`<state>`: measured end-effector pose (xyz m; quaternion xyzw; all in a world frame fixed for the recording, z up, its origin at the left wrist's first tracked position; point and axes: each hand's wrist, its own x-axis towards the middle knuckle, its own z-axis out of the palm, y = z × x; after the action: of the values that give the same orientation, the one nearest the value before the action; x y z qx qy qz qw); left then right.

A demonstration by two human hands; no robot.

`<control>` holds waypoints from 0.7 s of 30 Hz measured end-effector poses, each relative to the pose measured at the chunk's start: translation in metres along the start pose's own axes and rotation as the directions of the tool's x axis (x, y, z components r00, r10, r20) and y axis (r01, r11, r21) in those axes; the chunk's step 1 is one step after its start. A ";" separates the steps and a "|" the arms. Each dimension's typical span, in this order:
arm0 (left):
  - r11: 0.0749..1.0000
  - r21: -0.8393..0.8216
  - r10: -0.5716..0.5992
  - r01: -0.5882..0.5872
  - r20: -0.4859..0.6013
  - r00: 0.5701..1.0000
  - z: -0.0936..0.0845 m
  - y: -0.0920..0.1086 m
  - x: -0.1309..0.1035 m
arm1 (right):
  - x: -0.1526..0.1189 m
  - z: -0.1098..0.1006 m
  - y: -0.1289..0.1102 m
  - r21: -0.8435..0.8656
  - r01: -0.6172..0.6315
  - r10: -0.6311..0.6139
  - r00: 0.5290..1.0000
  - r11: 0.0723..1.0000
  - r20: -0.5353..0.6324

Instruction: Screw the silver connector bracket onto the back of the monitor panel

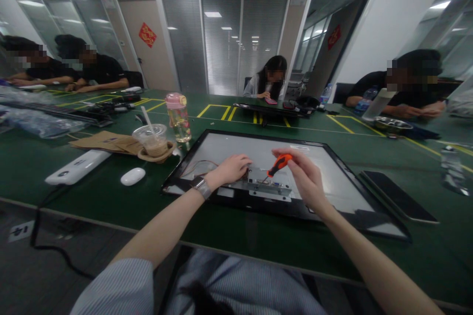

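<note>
A large flat panel (332, 177) with a black frame and pale grey back lies on the green table. Near its front edge is a metal bracket (271, 194) with a small circuit board. My right hand (305, 177) grips an orange and black screwdriver (280, 164), its shaft slanting down to the bracket. At the bracket's left end rests my left hand (231, 169), fingers bent and close together; whatever they hold is hidden. Thin wires (201, 165) run over the panel left of that hand.
Left of the panel are a white mouse (133, 176), a white power strip (78, 167), an iced drink (152, 141) and a pink-lidded bottle (178, 120). A black phone-like slab (398, 196) lies to the right. Several people sit across the table (236, 123).
</note>
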<state>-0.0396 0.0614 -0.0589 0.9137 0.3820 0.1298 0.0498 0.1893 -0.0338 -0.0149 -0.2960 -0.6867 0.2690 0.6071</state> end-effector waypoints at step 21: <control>1.000 0.023 -0.005 0.004 0.009 1.000 0.001 0.000 0.001 | 0.006 -0.005 0.004 0.102 -0.028 0.026 0.999 0.994 0.021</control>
<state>-0.0387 0.0625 -0.0593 0.9138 0.3853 0.1213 0.0414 0.1938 -0.0263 -0.0134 -0.2712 -0.6740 0.3149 0.6108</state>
